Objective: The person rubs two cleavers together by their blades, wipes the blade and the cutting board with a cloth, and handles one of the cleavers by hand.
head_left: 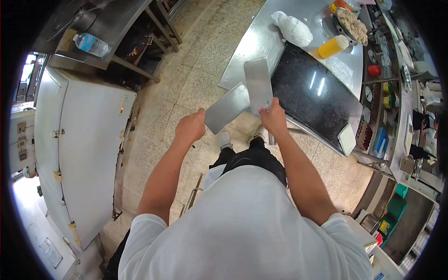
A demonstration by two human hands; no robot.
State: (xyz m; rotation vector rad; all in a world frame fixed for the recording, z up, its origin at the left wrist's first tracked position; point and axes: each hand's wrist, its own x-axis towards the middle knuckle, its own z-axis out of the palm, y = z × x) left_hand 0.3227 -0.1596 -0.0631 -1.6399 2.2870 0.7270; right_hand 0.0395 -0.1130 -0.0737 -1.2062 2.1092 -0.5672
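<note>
My left hand (190, 127) is closed around the end of a broad, flat rectangular metal blade (227, 108), which slants up to the right. My right hand (274, 115) grips a second rectangular metal blade (258, 81) of similar size, held nearly upright. The far corner of the left blade meets or overlaps the right blade's edge; I cannot tell whether they touch. Both handles are hidden by my fingers. The right blade is by the near edge of a black stone slab (310, 84) on the steel table (240, 58).
On the steel table are a white plastic bag (293, 29), a yellow squeeze bottle (332, 46), a pan of pale food (352, 25) and a whitish flat block (346, 139). To the left stand a white freezer (88, 140) and a counter with a water bottle (91, 44). Loaded shelves line the right.
</note>
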